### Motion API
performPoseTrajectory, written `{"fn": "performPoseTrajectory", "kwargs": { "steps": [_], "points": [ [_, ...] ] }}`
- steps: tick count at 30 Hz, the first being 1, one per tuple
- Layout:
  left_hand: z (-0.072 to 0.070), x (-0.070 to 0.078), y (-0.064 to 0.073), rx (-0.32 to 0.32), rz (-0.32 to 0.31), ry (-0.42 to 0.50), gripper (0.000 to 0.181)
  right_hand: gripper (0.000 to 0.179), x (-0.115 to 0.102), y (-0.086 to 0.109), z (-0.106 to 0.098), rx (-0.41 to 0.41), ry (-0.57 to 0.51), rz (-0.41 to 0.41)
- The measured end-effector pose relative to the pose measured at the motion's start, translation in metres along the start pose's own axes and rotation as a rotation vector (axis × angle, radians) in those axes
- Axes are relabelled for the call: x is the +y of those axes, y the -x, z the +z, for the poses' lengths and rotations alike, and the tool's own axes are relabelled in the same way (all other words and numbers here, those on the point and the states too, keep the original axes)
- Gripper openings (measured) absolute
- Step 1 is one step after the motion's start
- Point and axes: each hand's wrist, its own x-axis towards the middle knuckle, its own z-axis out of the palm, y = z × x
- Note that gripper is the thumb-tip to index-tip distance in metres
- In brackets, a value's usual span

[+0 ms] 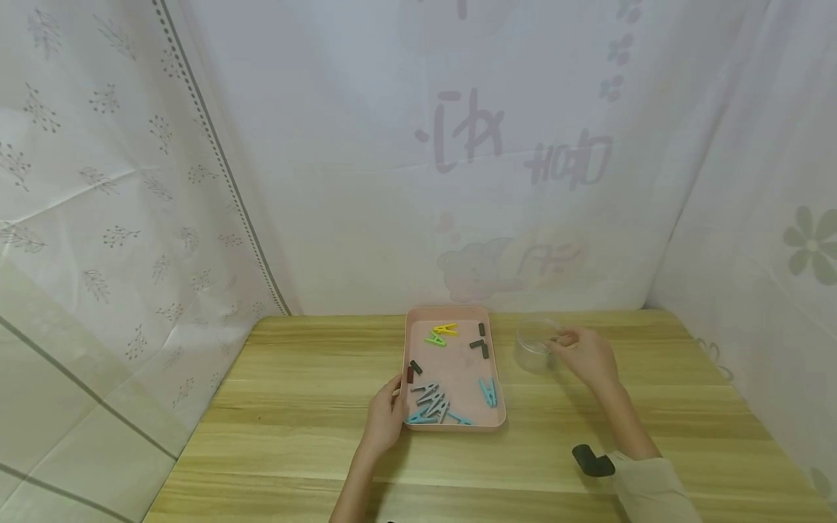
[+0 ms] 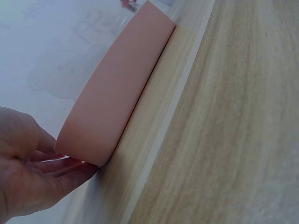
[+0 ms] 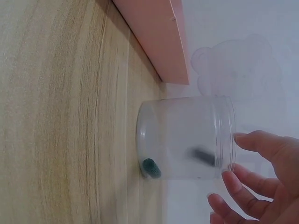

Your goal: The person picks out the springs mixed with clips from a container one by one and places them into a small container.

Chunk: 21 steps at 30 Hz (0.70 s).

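Note:
My left hand (image 1: 384, 415) grips the left side of a pink tray (image 1: 418, 314) near its front corner; in the left wrist view its fingers (image 2: 77, 177) meet the tray's wall. Clothespins lie in the tray: yellow (image 1: 446, 329), green (image 1: 435, 339), blue (image 1: 487, 392) and several grey ones (image 1: 431, 398). Small dark cylinders (image 1: 482, 329) lie along its sides. My right hand (image 1: 586, 357) is at the mouth of a clear plastic jar (image 3: 187, 116), fingers spread at the rim. Inside the jar, one dark green cylinder (image 3: 151, 168) is at the bottom and a blurred dark piece (image 3: 203, 156) is higher up.
A black elbow-shaped piece (image 1: 592, 462) appears beside the right sleeve (image 1: 654, 490). The wooden table (image 1: 294, 436) runs back to a printed white curtain (image 1: 366, 181), with more curtain on both sides. The jar stands just right of the tray.

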Motion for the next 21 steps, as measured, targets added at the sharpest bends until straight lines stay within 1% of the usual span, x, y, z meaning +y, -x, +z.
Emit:
{"fn": "performPoseTrajectory", "kwargs": {
  "steps": [4, 9, 15, 21],
  "points": [
    [0.000, 0.001, 0.000, 0.002, -0.006, -0.008, 0.040, 0.056, 0.000, 0.002, 0.000, 0.014, -0.028, 0.005],
    [-0.001, 0.002, 0.000, 0.001, -0.007, 0.001, 0.040, 0.057, 0.003, 0.005, 0.002, 0.041, -0.053, -0.017],
    [0.000, 0.001, 0.001, 0.004, 0.004, -0.013, 0.040, 0.050, 0.004, 0.010, 0.005, 0.099, -0.079, -0.054],
    [-0.001, 0.001, 0.000, -0.009, -0.021, 0.031, 0.041, 0.042, -0.001, 0.013, 0.006, 0.151, -0.094, -0.080]
  ]
}}
